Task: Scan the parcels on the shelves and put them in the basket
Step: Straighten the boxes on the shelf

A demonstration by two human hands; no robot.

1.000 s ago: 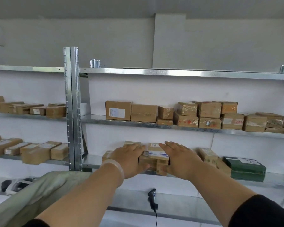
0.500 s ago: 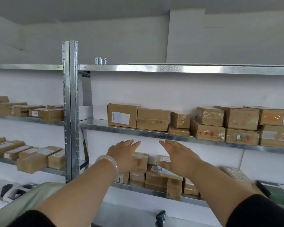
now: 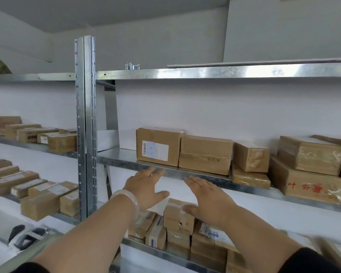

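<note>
Head view: brown cardboard parcel with white label [image 3: 158, 146] sits at the front of the galvanised steel middle shelf [image 3: 118, 159], touching the next carton. Probably light and stiff, with slick taped faces; best clamped by both short sides. Flat, straight-fingered left hand [image 3: 144, 188] and right hand [image 3: 210, 200], well spread, hold nothing, just below the shelf lip. Contact with the small taped brown box [image 3: 177, 218] underneath unclear.

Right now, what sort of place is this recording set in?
Probably a parcel storeroom or courier depot: galvanised metal shelving holds rows of taped cardboard parcels, and one box carries a printed shipping label.
</note>
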